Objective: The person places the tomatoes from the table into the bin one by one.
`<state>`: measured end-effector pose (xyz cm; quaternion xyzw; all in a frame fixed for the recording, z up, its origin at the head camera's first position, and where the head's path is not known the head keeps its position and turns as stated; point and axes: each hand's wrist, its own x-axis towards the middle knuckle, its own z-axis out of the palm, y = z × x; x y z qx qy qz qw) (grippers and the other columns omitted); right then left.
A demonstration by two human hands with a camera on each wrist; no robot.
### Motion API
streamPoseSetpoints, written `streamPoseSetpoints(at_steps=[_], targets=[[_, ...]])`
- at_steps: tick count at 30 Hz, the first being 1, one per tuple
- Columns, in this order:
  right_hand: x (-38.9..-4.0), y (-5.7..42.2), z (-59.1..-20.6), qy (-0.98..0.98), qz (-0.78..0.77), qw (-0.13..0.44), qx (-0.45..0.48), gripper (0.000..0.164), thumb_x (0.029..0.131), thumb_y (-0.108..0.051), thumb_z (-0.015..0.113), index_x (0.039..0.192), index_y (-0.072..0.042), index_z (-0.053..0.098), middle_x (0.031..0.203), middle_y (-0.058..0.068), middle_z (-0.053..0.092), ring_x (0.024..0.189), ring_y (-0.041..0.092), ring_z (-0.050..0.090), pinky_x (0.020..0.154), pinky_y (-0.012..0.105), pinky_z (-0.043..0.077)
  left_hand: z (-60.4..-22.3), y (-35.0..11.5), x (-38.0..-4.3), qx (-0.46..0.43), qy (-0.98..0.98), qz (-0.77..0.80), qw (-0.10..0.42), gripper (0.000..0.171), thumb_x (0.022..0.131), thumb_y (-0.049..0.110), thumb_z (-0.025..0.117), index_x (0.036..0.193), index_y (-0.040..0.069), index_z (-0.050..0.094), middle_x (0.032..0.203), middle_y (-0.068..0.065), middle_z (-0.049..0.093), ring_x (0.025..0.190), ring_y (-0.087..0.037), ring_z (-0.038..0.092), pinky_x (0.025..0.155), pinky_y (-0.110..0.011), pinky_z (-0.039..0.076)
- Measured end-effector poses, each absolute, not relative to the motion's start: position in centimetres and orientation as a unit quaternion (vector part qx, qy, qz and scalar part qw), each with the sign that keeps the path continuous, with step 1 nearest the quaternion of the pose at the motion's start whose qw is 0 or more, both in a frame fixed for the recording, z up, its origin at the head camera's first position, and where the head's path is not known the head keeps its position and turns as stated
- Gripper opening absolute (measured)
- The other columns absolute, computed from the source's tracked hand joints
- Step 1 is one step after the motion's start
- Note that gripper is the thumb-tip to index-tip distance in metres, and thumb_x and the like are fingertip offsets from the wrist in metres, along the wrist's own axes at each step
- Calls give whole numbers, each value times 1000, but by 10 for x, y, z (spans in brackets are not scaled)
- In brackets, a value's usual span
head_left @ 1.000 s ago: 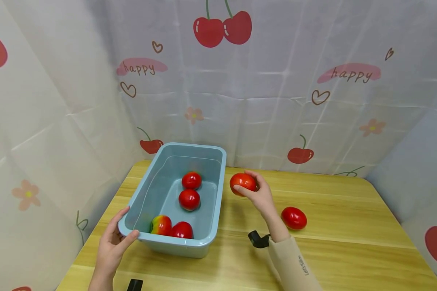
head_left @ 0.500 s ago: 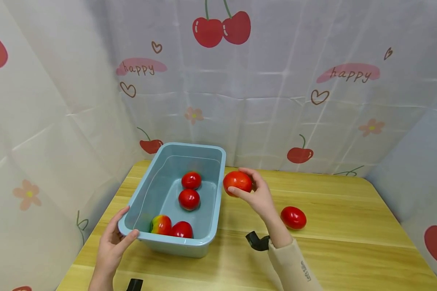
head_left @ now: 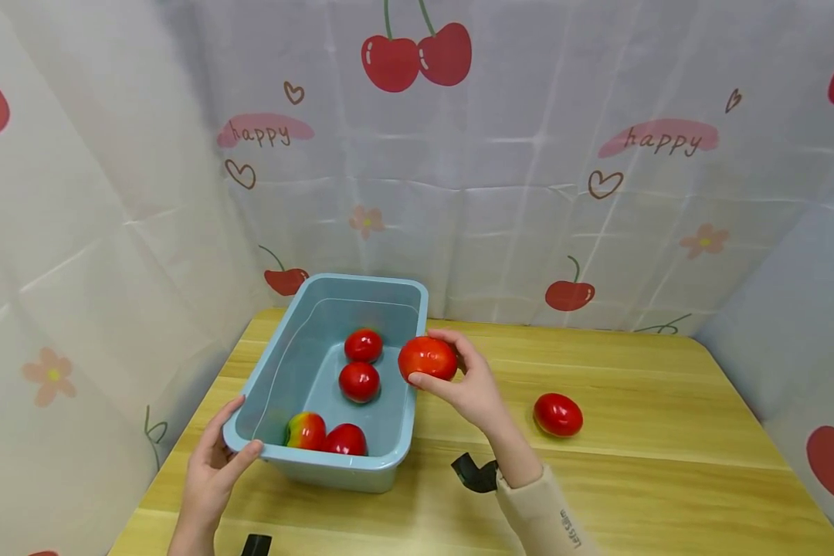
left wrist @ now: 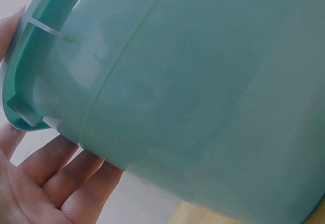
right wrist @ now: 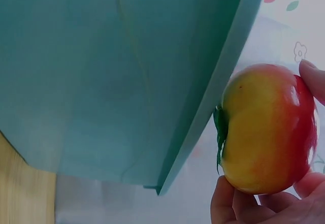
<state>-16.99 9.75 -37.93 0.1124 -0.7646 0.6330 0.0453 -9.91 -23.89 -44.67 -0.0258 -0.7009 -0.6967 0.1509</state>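
A light blue plastic bin (head_left: 420, 401) stands on the left part of the table. My left hand (head_left: 207, 479) grips its near left corner, thumb over the rim and fingers along the outer wall (left wrist: 167, 92). In my right hand (head_left: 476, 390) is a glossy red tomato (head_left: 427, 359), held between thumb and fingers over the bin's right rim. The right wrist view shows the yellowish underside of this tomato (right wrist: 264, 132) and its green calyx. Inside the bin lie several more fruits: two red ones (head_left: 360, 382) mid-floor, and a red one beside a yellow-green-sided one (head_left: 307, 431) near the front.
One more red fruit (head_left: 558, 415) lies on the wooden table (head_left: 639, 494), right of my right forearm. A curtain (head_left: 500, 232) printed with cherries rises behind the table and along its sides. Black camera mounts (head_left: 474, 472) jut from the wrists.
My right hand has carried the tomato leftward, from beside the bin to over its right rim. The left hand keeps its grip on the corner, and the bin stays put.
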Motion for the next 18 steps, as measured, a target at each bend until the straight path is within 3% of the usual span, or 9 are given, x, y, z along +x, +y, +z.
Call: streamPoseSetpoints(at_steps=[18], targets=[[-152,62,-384,-752,624,46,209,58,74,-22,81,125,-26,54,130,-7,49,119,16,45,91,41,44,-449,-239,-99,-33,-699,-697,157,62,84,-16,57,140,1,39,130,2,45,106,-10,50,79,-16,47]])
